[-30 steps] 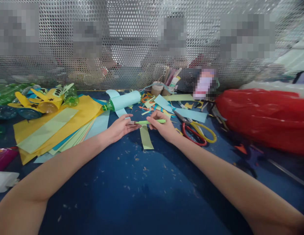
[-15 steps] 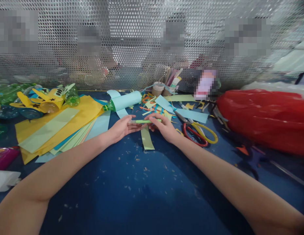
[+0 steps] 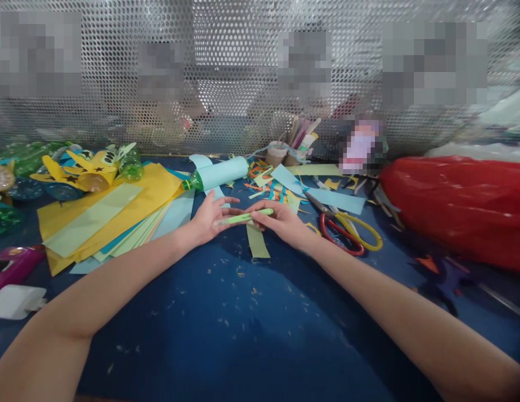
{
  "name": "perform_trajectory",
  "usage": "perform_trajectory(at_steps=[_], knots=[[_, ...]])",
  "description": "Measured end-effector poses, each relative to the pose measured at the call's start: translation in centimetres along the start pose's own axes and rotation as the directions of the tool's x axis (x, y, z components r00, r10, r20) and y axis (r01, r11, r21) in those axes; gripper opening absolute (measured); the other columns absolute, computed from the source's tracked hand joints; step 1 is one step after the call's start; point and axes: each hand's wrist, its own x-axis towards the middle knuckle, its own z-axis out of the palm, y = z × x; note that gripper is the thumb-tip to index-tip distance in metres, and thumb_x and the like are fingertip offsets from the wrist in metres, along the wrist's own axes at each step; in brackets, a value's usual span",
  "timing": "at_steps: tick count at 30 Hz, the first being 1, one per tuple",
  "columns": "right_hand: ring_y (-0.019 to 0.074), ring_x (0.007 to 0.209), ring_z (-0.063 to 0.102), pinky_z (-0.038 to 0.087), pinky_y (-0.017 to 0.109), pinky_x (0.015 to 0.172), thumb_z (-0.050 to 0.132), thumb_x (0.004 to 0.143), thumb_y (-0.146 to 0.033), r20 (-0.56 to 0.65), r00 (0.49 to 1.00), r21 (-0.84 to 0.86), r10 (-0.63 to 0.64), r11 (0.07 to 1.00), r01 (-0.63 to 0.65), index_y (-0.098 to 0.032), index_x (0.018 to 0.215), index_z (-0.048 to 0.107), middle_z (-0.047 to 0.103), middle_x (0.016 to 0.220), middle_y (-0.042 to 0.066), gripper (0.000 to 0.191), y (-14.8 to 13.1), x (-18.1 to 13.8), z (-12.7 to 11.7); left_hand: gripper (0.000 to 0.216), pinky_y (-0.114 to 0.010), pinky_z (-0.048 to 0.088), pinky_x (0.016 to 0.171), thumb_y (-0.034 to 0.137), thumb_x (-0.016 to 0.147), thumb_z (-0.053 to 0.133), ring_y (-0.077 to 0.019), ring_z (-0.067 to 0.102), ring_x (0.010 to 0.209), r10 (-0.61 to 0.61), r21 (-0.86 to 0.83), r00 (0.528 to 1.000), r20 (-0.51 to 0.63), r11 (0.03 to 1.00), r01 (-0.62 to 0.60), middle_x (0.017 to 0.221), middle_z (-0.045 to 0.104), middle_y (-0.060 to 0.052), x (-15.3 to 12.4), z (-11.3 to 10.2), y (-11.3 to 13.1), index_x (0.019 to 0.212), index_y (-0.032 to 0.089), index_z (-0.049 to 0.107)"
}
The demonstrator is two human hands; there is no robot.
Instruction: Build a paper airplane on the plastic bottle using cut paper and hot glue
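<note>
My right hand (image 3: pixel 278 222) pinches a slim light-green pen-like stick (image 3: pixel 243 218) between thumb and fingers. Its paler end points left and reaches the palm of my left hand (image 3: pixel 209 219). That hand is open, palm turned up, fingers spread apart; whether the stick touches it I cannot tell. A light-green paper strip (image 3: pixel 258 243) lies on the table just under my hands, its far end hidden by the right fingers. Behind the left hand lies a green bottle wrapped in light-blue paper (image 3: pixel 224 173).
Scissors (image 3: pixel 339 223) with red and yellow handles lie right of my hand. A red plastic bag (image 3: pixel 461 206) fills the right side. Coloured paper sheets (image 3: pixel 159 181) are stacked at left, near a purple glue gun (image 3: pixel 19 268). A perforated metal screen (image 3: pixel 234 56) stands behind.
My left hand has opened, its fingers spreading and thumb lifting from the stick. The right hand keeps hold of the stick, which now slants slightly. The whole view has shifted a little.
</note>
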Motion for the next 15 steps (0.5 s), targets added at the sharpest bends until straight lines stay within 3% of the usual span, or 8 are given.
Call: perform_trajectory(at_steps=[5,11,15], knots=[[0.0101,0.055,0.046,0.036,0.025,0.052,0.062,0.081,-0.043,0.044,0.998,-0.070,0.034,0.997,-0.031,-0.018,0.096,0.068,0.056,0.062,-0.001,0.030,-0.5,-0.3,0.7,0.059,-0.032,0.053,0.064,0.055,0.092,0.016,-0.0210,0.063,0.069,0.028,-0.042,1.000,0.006,0.999,-0.028,0.076,0.064,-0.012,-0.1,-0.2,-0.2,0.092,0.014,0.058],[0.0095,0.053,0.044,0.034,0.024,0.050,0.059,0.082,-0.040,0.074,0.996,-0.112,0.039,0.993,-0.031,-0.019,0.099,0.071,0.055,0.061,-0.001,0.029,-0.7,-0.4,1.0,0.059,-0.032,0.053,0.067,0.056,0.092,0.014,-0.0216,0.063,0.073,0.021,-0.029,1.000,-0.002,0.999,-0.021,0.079,0.065,-0.012,-0.2,-0.1,-0.2,0.094,0.016,0.057],[0.0104,0.058,0.049,0.036,0.024,0.052,0.059,0.083,-0.040,0.112,0.993,-0.181,0.035,0.983,-0.014,-0.018,0.099,0.072,0.062,0.067,0.001,0.031,-1.8,-0.3,0.4,0.058,-0.030,0.052,0.065,0.056,0.092,0.017,-0.0200,0.063,0.068,0.060,0.023,0.998,0.008,0.998,-0.060,0.075,0.064,-0.010,-0.1,0.1,-0.4,0.093,0.015,0.058]])
